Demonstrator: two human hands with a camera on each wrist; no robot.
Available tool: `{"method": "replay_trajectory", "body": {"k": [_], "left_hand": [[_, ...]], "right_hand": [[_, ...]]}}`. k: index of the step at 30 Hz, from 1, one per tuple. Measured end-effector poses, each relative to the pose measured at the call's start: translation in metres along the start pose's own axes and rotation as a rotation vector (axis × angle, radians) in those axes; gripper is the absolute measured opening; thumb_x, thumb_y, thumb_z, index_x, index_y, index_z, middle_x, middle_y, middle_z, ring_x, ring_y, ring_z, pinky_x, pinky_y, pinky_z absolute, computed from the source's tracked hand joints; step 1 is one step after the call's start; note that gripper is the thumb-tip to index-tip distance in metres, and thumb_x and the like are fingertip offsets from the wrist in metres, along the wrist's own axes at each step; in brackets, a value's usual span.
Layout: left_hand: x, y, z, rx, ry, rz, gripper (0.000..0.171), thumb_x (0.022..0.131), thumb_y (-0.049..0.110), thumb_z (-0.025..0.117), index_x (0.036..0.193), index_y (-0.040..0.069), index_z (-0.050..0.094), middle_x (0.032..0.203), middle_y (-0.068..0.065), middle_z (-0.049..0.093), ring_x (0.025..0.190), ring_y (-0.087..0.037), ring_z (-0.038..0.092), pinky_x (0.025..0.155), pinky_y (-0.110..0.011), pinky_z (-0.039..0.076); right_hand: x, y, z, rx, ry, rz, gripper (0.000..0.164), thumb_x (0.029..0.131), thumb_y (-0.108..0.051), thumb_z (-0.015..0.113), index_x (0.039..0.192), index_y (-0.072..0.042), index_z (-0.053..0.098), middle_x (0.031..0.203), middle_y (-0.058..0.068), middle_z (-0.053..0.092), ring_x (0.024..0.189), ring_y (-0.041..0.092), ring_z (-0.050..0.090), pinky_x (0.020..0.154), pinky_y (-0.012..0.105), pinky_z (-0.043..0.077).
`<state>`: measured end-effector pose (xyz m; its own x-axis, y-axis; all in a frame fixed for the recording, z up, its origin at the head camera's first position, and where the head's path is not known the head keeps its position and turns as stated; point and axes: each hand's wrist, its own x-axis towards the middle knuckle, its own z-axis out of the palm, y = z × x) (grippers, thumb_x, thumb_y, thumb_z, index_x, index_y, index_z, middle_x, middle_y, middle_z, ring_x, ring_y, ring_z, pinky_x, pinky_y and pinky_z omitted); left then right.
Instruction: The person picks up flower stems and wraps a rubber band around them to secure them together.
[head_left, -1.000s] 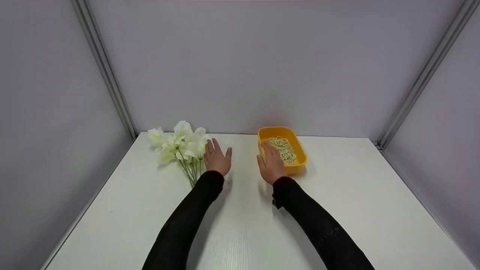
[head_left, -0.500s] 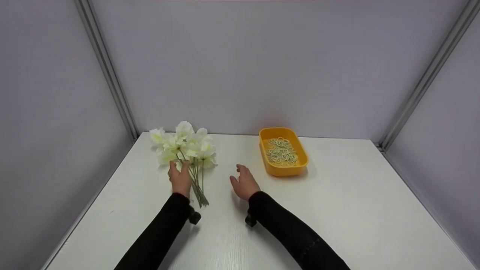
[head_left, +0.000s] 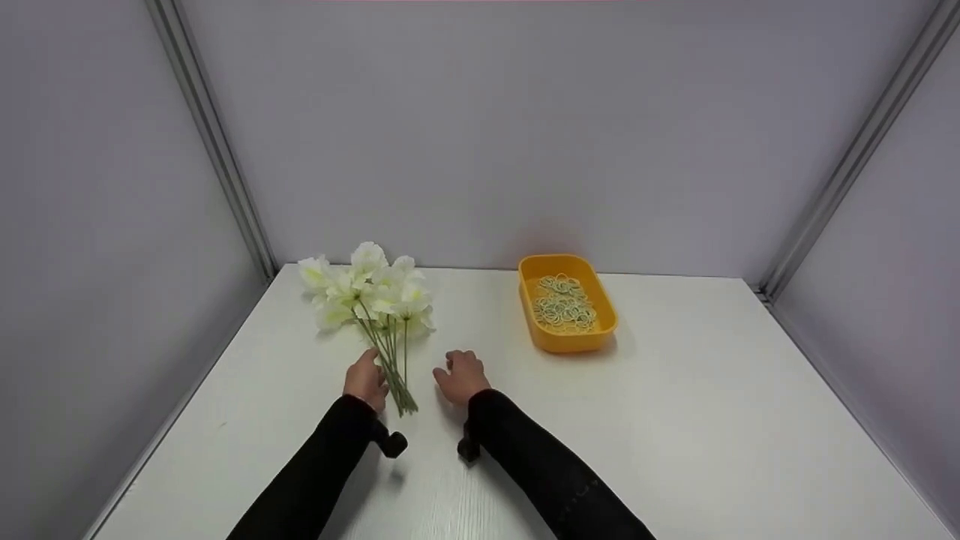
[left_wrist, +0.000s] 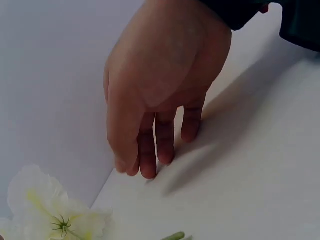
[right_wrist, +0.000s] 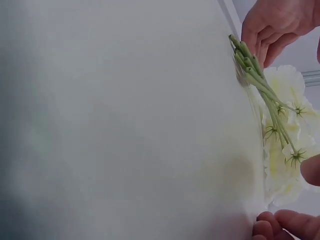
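A bunch of white artificial-looking flowers (head_left: 367, 289) lies on the table, its green stems (head_left: 391, 360) pointing toward me. Close along the left side of the stems is my left hand (head_left: 367, 381), fingers bent downward. The left wrist view shows those fingers (left_wrist: 147, 155) hanging near the tabletop with nothing between them. My right hand (head_left: 461, 376) hovers low to the right of the stems, a short gap away, its fingers loosely bent and holding nothing visible. Only parts of its fingers (right_wrist: 297, 223) show at the edge of the right wrist view.
A yellow plastic box (head_left: 568, 343) stands toward the back right with many pale rubber bands (head_left: 564, 306) in it. The white table (head_left: 712, 390) is bounded by grey-white panels at the back and both sides.
From over the back of the table, both hands have drawn nearer to me. The left went round to the stems' left side; the right moved left, away from the yellow box. Flowers stay put.
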<state>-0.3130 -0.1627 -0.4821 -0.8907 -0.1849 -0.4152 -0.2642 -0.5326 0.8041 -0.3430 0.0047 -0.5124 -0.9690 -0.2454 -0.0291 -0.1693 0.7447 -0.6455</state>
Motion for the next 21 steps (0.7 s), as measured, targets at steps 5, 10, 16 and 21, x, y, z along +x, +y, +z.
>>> {"method": "replay_trajectory", "body": {"k": [5, 10, 16, 21], "left_hand": [[0.002, -0.003, 0.009, -0.096, -0.084, -0.056, 0.062, 0.101, 0.024, 0.033, 0.15, 0.01, -0.004, 0.155, -0.019, 0.002, 0.144, -0.028, 0.009, 0.116, -0.04, 0.012], [0.003, -0.011, 0.024, -0.163, -0.107, -0.078, 0.056, 0.1, 0.023, 0.033, 0.148, 0.005, 0.01, 0.152, -0.017, 0.018, 0.138, -0.026, 0.021, 0.11, -0.039, 0.024], [0.0, -0.018, 0.039, -0.141, -0.143, -0.131, 0.057, 0.099, 0.025, 0.035, 0.145, 0.002, 0.011, 0.125, -0.014, 0.035, 0.119, -0.022, 0.035, 0.094, -0.029, 0.036], [-0.008, -0.018, 0.045, -0.164, -0.205, -0.218, 0.058, 0.1, 0.028, 0.033, 0.145, 0.001, 0.007, 0.119, -0.015, 0.037, 0.11, -0.021, 0.041, 0.09, -0.028, 0.037]], "right_hand": [[0.001, -0.01, 0.011, -0.112, -0.039, 0.021, 0.045, 0.097, -0.045, 0.043, 0.124, -0.01, 0.055, 0.117, 0.01, 0.05, 0.116, 0.029, 0.043, 0.092, 0.041, 0.04], [0.004, -0.018, 0.02, -0.144, -0.049, 0.001, 0.039, 0.099, -0.04, 0.039, 0.12, -0.013, 0.057, 0.116, 0.009, 0.053, 0.114, 0.028, 0.045, 0.087, 0.044, 0.043], [0.009, -0.024, 0.021, -0.192, -0.071, -0.019, 0.032, 0.102, -0.028, 0.036, 0.109, -0.007, 0.059, 0.11, 0.014, 0.055, 0.11, 0.033, 0.047, 0.092, 0.042, 0.04], [0.014, -0.022, 0.016, -0.416, -0.137, -0.072, 0.039, 0.103, -0.032, 0.033, 0.113, -0.004, 0.058, 0.109, 0.014, 0.058, 0.11, 0.031, 0.05, 0.098, 0.039, 0.036]]}}
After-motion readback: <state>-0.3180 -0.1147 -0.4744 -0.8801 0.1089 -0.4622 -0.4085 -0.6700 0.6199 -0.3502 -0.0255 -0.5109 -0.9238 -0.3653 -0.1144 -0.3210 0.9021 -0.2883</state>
